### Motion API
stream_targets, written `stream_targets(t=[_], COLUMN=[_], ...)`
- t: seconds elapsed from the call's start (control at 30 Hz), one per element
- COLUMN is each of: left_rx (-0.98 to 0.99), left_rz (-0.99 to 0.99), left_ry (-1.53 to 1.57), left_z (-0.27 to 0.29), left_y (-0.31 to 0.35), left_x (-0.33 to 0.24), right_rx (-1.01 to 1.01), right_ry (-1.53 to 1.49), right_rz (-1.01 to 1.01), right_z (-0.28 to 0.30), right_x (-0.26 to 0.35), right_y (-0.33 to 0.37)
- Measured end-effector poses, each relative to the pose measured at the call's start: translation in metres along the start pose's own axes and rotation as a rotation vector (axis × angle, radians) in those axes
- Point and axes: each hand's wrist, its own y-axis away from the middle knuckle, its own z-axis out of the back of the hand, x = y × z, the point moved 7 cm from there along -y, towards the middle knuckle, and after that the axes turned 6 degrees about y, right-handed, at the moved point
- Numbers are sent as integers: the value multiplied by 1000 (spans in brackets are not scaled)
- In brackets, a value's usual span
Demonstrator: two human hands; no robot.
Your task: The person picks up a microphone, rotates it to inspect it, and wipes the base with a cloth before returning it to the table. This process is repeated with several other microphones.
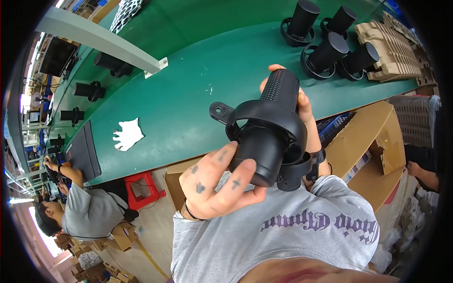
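Close in front of me, a black microphone [261, 148] is held tilted between both hands, its mesh grille [281, 87] pointing away from me. A ring-shaped mount surrounds its body, and a flat bracket with a hole sticks out on the left. My left hand [214, 184] pinches the smooth near end between thumb and fingers. From behind and to the right, my right hand [304, 104] wraps round the grille side; part of its palm and fingers is hidden by the microphone.
On the green bench [184, 118] lie a white glove [128, 134] and a black mat [84, 150]. Several microphones [325, 52] stand at the far right beside moulded pulp trays [389, 49]. A cardboard box [363, 146], red stool [142, 190] and co-worker [94, 207] are nearby.
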Motion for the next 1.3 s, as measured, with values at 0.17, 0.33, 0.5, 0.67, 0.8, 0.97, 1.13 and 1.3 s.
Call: stream_targets(t=[0.17, 0.33, 0.5, 0.67, 0.8, 0.97, 1.13, 1.3], left_rx=[121, 125, 170, 283, 302, 194, 203, 248], left_rz=[-71, -131, -234, -302, -355, -159, -152, -242], left_ry=[-85, -144, -196, -192, -189, 9, 16, 0], left_z=[-6, -12, -19, -25, -28, -28, -29, -34], left_y=[-3, -8, -7, -8, -8, -11, -9, -7], left_x=[-10, -16, -20, -26, -30, -26, -30, -35], right_rx=[24, 50, 42, 75, 57, 62, 112, 137], right_ry=[-124, -150, -162, -125, -162, -494, -556, -623], right_rz=[11, 17, 12, 40, 52, 100, 179, 193], right_z=[-8, -12, -9, -11, -10, -21, -15, -16], right_x=[6, 10, 8, 8, 4, 6, 3, 2], right_y=[0, -1, 0, 0, 2, 6, 6, 5])
